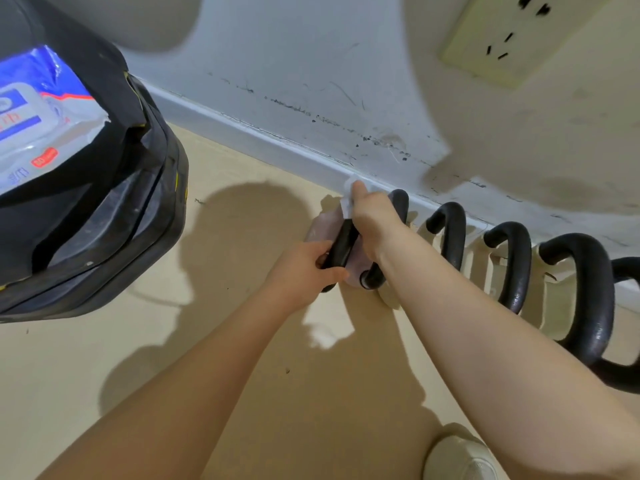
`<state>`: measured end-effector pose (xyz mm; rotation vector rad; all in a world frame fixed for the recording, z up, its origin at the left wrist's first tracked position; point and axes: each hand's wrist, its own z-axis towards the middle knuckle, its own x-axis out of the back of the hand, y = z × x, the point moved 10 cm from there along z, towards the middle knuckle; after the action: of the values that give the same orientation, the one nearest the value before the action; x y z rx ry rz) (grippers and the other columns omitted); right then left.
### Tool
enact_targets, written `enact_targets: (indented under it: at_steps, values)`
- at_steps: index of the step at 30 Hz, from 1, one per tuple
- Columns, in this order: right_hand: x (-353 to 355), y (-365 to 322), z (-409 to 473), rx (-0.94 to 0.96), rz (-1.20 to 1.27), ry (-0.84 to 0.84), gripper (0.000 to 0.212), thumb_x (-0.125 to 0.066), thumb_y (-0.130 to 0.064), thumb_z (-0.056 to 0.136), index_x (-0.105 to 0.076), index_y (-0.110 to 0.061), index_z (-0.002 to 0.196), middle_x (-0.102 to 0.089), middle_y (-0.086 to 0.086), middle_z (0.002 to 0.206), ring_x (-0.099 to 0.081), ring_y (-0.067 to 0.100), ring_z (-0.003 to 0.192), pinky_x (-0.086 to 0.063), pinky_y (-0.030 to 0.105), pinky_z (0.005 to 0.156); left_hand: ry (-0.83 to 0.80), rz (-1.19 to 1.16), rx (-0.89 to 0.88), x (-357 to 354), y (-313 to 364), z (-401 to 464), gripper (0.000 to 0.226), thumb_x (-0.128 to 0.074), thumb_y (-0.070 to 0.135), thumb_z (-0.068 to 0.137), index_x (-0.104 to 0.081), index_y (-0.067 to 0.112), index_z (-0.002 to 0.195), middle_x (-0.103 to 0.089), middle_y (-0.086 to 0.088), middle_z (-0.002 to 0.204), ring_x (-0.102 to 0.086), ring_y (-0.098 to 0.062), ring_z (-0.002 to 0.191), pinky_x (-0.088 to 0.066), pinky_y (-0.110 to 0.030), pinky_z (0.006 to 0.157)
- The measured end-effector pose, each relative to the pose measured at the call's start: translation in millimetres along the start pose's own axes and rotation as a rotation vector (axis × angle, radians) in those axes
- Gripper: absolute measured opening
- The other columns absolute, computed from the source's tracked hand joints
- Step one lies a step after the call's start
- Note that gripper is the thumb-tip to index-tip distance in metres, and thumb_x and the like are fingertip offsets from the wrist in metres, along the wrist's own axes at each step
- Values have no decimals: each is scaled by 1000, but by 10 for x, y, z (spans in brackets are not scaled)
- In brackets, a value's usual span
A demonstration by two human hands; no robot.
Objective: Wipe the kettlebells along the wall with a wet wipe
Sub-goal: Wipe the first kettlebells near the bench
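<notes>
There is only one view, from the head, looking forward and steeply down at the floor (242,358) near the wall (346,64). It sits quite close, and the wide lens probably bends the edges.

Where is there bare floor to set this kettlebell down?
Bare floor lies between the black bag and the pink kettlebell that the left hand grips. To the right it is crowded: black-handled kettlebells line the baseboard.
</notes>
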<state>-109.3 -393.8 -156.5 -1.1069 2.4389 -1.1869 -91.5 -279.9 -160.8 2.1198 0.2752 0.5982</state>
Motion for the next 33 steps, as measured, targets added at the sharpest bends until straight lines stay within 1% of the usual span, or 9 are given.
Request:
enact_targets:
  at_steps: [4,9,13,16,22,25,27,30,33]
  values:
    - [-85,69,-141,12,-215,-18,33,-37,-25,100,-41,-13,69,-43,0,67,-43,11,56,-39,21,49,20,-26,5,108,33,37,13,-65,18,81,-66,13,93,-66,-7,80,-55,-13,68,-39,-14,55]
    - [-268,300,-233,107,-290,121,34,-41,-28,98,-42,-3,121,-59,11,99,-60,24,87,-48,28,76,-47,-112,44,211,-96,95,20,-67,13,70,-64,28,83,-67,2,79,-61,-13,80,-49,-33,86]
    - [-190,434,-329,221,-324,138,34,-41,-25,98,-40,1,119,-48,-3,82,-52,17,87,-36,23,75,-167,-164,70,85,-275,-80,35,-52,-3,87,-58,30,98,-63,15,79,-59,11,70,-43,-4,67]
    - [-209,541,-426,308,-466,113,18,-44,-22,97,-38,-5,96,-44,-5,79,-45,12,76,-33,24,71,-14,-218,122,205,-325,-117,40,-40,-2,89,-54,34,98,-58,9,92,-52,-4,93,-40,-13,72]
    - [-19,605,-562,218,-709,97,26,-35,-6,95,-45,-1,118,-57,22,110,-44,24,81,-35,30,62,139,-256,59,387,20,-32,33,-45,17,92,-53,22,123,-61,2,118,-53,-13,115,-38,-26,91]
    - [147,194,-593,345,-828,131,15,-43,-11,93,-57,-11,98,-61,18,89,-49,29,77,-32,22,59,182,-111,15,366,237,92,38,-46,24,94,-45,17,132,-58,-2,110,-54,-18,103,-35,-24,83]
    - [343,-188,-630,481,-658,206,9,-45,-14,91,-52,-15,97,-54,8,68,-51,28,69,-38,30,60,147,-72,-11,220,331,154,41,-53,18,91,-45,11,130,-58,-7,104,-57,-25,101,-36,-24,79]
    - [518,-506,-591,579,-629,217,22,-36,-10,92,-40,-9,113,-63,10,81,-59,31,73,-48,42,63,183,44,-37,129,320,195,49,-61,20,83,-46,15,129,-61,0,88,-61,-28,92,-40,-27,68]
    - [735,-510,-505,565,-695,246,15,-39,-11,94,-44,-9,109,-57,5,82,-52,25,74,-37,34,61,229,118,-65,178,326,175,40,-59,22,83,-52,22,122,-54,12,71,-58,-23,80,-38,-25,57]
